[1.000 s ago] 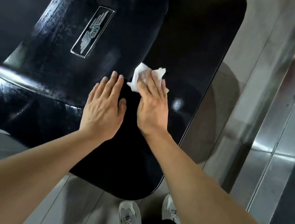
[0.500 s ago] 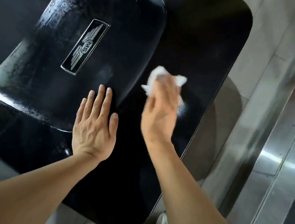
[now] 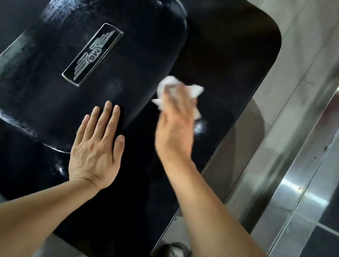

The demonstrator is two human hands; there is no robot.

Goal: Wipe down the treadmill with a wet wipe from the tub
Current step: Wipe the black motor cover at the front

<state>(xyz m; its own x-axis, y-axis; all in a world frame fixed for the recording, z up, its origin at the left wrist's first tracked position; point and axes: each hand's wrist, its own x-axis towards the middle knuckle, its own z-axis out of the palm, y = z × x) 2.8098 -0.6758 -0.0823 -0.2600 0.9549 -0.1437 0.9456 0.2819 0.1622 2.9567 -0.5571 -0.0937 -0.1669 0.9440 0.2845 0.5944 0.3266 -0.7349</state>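
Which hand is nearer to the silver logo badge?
Left. The left hand lies flat just below the logo badge; the right hand, pressing the wet wipe, is farther right.

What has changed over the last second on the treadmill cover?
The right hand swept the wet wipe rightward, away from the left hand, across the black cover. The left hand stayed flat beside the badge; the wipe stayed under the right fingers.

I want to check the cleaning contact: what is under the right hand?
Under the right hand lies a crumpled white wet wipe on the glossy black treadmill cover. The wipe's middle is covered by the fingers.
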